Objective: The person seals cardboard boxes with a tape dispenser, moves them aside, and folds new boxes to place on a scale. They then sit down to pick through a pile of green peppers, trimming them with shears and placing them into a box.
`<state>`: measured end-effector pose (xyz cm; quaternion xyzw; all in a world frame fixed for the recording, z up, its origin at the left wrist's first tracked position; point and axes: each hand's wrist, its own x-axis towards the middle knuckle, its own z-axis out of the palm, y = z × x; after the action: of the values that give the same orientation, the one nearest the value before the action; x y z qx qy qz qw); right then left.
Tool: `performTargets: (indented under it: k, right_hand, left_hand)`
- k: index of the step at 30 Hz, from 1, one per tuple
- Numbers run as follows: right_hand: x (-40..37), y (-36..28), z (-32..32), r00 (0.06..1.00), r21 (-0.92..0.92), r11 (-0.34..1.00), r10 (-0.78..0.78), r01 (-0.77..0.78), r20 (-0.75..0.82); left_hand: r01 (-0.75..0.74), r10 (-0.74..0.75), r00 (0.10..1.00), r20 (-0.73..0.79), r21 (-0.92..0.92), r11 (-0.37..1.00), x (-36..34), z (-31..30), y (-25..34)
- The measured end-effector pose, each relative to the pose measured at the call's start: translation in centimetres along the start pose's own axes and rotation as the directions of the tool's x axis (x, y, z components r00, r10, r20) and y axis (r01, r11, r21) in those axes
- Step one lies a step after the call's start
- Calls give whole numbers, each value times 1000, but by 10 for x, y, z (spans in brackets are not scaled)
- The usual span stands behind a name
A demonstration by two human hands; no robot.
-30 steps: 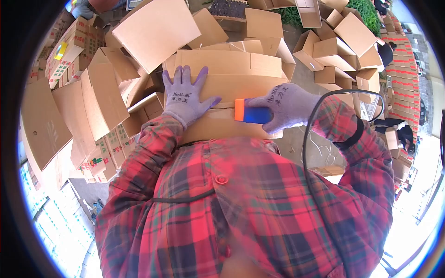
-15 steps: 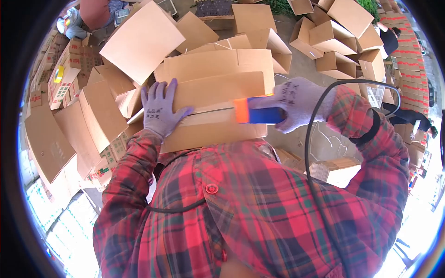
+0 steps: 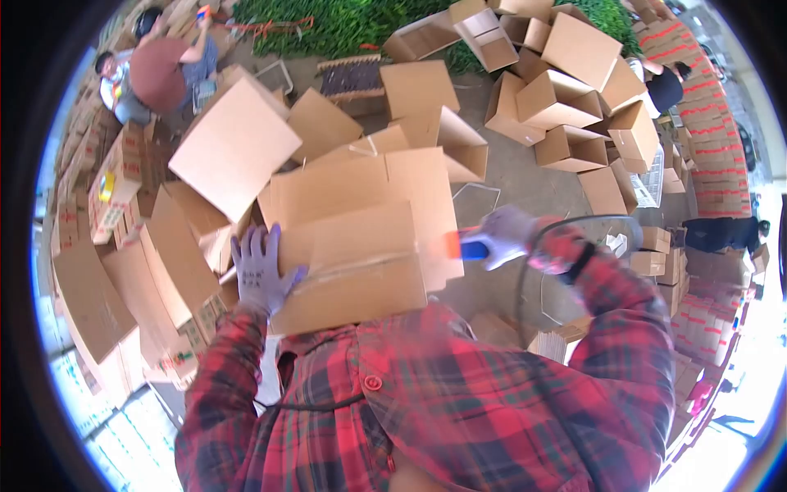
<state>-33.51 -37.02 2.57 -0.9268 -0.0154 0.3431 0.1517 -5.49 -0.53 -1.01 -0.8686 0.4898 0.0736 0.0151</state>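
Observation:
A cardboard box (image 3: 348,299) stands against my front, its closed flaps facing up. Clear tape (image 3: 352,264) runs along the seam between them. My left hand (image 3: 261,271), in a grey-purple glove, lies with spread fingers on the box's left end. Just past the right end, my gloved right hand (image 3: 502,236) is wrapped round a blue and orange tape dispenser (image 3: 471,246), which is blurred by motion. A dark cord (image 3: 522,303) loops beside my right sleeve.
Open cardboard boxes (image 3: 560,98) are heaped at the back right, and more boxes (image 3: 176,254) lean at my left. A pale box (image 3: 236,150) sits behind them. Green foliage (image 3: 328,29) lies at the back. Co-workers (image 3: 160,74) are at the far left and right.
My right hand and the tape dispenser have moved right, from over the box's seam to beyond its right end. My left hand stays on the box. The view has tilted up.

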Motion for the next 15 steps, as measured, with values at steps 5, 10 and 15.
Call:
performTargets:
  k: [5, 10, 15]
  right_hand:
    - [86, -10, 22, 994, 210, 977, -56, 35, 97]
    - [111, -8, 6, 967, 567, 824, -149, 4, 209]
    - [222, 23, 235, 951, 460, 887, 174, -39, -255]
  left_hand:
    - [19, -19, 1000, 2, 10, 1000, 4, -6, 2]
    - [-14, 13, 1000, -25, -24, 1000, 3, -5, 3]
    - [-47, 41, 991, -126, -48, 998, 15, -4, -6]
